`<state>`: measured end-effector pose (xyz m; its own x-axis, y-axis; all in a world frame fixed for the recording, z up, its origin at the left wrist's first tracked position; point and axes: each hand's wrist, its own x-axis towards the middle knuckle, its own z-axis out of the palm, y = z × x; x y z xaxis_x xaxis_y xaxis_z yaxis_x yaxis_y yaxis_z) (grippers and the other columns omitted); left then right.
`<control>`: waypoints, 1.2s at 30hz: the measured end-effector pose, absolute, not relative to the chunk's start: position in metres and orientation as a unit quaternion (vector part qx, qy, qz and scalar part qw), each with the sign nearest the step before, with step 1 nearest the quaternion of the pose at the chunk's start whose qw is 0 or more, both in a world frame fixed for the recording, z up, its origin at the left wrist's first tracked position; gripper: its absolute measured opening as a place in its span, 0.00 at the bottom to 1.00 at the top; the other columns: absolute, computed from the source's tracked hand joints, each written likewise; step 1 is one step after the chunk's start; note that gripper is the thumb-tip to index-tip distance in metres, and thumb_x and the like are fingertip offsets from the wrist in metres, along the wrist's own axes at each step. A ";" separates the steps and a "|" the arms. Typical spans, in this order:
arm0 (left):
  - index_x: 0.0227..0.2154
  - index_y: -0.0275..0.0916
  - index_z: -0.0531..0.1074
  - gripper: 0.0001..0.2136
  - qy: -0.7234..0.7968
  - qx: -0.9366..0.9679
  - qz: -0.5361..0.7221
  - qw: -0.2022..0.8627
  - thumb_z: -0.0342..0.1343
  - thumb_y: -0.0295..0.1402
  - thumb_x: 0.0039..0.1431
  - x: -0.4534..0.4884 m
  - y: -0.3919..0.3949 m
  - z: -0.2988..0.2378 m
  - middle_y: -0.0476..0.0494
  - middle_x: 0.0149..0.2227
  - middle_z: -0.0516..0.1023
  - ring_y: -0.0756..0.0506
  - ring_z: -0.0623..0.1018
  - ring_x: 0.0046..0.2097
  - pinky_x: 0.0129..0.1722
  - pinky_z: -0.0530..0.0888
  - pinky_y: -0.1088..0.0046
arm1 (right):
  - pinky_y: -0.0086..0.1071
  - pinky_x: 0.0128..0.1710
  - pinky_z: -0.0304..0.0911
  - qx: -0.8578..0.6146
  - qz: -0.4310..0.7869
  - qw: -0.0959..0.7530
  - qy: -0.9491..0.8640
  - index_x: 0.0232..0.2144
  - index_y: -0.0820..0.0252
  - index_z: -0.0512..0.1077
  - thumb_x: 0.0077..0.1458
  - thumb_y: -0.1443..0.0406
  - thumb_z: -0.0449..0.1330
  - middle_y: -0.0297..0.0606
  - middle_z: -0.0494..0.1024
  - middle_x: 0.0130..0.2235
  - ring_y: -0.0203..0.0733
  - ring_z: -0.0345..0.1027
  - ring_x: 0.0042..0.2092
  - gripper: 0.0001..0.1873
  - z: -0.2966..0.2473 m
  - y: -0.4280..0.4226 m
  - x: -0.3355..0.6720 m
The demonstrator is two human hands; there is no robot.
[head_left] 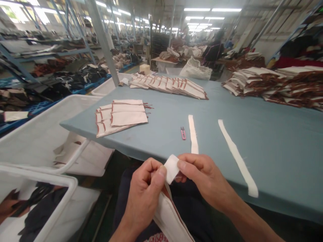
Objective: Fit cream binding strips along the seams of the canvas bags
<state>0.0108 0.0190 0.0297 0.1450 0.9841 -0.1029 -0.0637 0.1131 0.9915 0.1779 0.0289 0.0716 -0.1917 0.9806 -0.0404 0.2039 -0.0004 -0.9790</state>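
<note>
One brown-edged cream piece [171,215] hangs gripped in the left hand [146,188], while the right hand [203,176] pinches one white patch [172,167]! Beyond both lie two white strips [193,132], one pink snipper [183,134].

1. Two bare hands, one left [146,193], one right [204,173].
2. One small white cloth tab [172,168].
3. One cream fabric piece with brown edging [169,216] in the lap.
4. Two long white cloth strips [193,134] [238,159].
5. One pair of pink-handled thread snips [183,133].
6. Two layered batches of brown-edged cream pieces [129,116] [168,84], individual pieces too overlapped to count.
7. At least three white plastic bins [74,183] [30,144] [106,86].
</note>
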 end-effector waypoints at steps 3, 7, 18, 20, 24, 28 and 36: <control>0.24 0.39 0.66 0.20 0.469 0.484 0.457 0.581 0.57 0.50 0.62 0.009 0.015 0.031 0.52 0.17 0.72 0.51 0.70 0.17 0.17 0.66 0.80 | 0.31 0.28 0.62 -0.502 0.493 0.378 -0.602 0.21 0.57 0.72 0.59 0.56 0.55 0.35 0.74 0.23 0.39 0.66 0.27 0.19 0.075 0.025 0.179; 0.23 0.40 0.65 0.19 0.480 0.474 0.469 0.570 0.57 0.48 0.62 0.007 0.011 0.034 0.52 0.17 0.71 0.51 0.70 0.17 0.18 0.65 0.80 | 0.31 0.27 0.61 -0.513 0.476 0.370 -0.612 0.22 0.57 0.73 0.60 0.56 0.55 0.35 0.74 0.23 0.39 0.66 0.27 0.18 0.076 0.022 0.180; 0.23 0.39 0.66 0.18 0.509 0.453 0.488 0.545 0.59 0.45 0.61 0.014 0.005 0.042 0.53 0.17 0.70 0.52 0.68 0.18 0.19 0.64 0.80 | 0.27 0.32 0.65 -0.509 0.507 0.366 -0.592 0.30 0.59 0.76 0.62 0.59 0.60 0.33 0.78 0.29 0.36 0.69 0.31 0.11 0.075 0.017 0.181; 0.24 0.39 0.67 0.18 0.497 0.459 0.485 0.553 0.59 0.46 0.62 0.014 0.008 0.038 0.52 0.17 0.70 0.52 0.68 0.18 0.18 0.64 0.80 | 0.26 0.33 0.66 -0.505 0.491 0.380 -0.599 0.31 0.58 0.75 0.62 0.60 0.60 0.32 0.79 0.30 0.35 0.70 0.31 0.10 0.074 0.017 0.180; 0.30 0.39 0.70 0.15 0.485 0.472 0.471 0.566 0.59 0.47 0.63 0.014 0.014 0.029 0.53 0.18 0.71 0.51 0.70 0.18 0.19 0.66 0.79 | 0.25 0.32 0.67 -0.502 0.393 0.414 -0.649 0.31 0.57 0.74 0.62 0.65 0.60 0.31 0.79 0.30 0.35 0.72 0.31 0.07 0.067 0.020 0.179; 0.40 0.41 0.71 0.13 0.540 0.444 0.518 0.493 0.59 0.46 0.62 0.013 0.018 0.023 0.57 0.19 0.68 0.51 0.69 0.20 0.21 0.66 0.79 | 0.26 0.33 0.67 -0.461 0.176 0.456 -0.741 0.30 0.56 0.69 0.59 0.73 0.59 0.33 0.81 0.33 0.35 0.76 0.33 0.08 0.054 0.027 0.182; 0.30 0.37 0.75 0.22 0.462 0.531 0.451 0.549 0.48 0.48 0.70 0.016 0.011 0.026 0.48 0.26 0.72 0.48 0.69 0.29 0.30 0.67 0.74 | 0.31 0.36 0.67 -0.379 -0.111 0.398 -0.828 0.36 0.55 0.68 0.65 0.71 0.59 0.36 0.85 0.36 0.38 0.78 0.33 0.07 0.044 0.032 0.195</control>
<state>0.0157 0.0112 0.0261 0.1662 0.9857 -0.0280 -0.0036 0.0290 0.9996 0.1945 0.0322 0.0441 -0.3957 0.5388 0.7438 0.7159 0.6882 -0.1176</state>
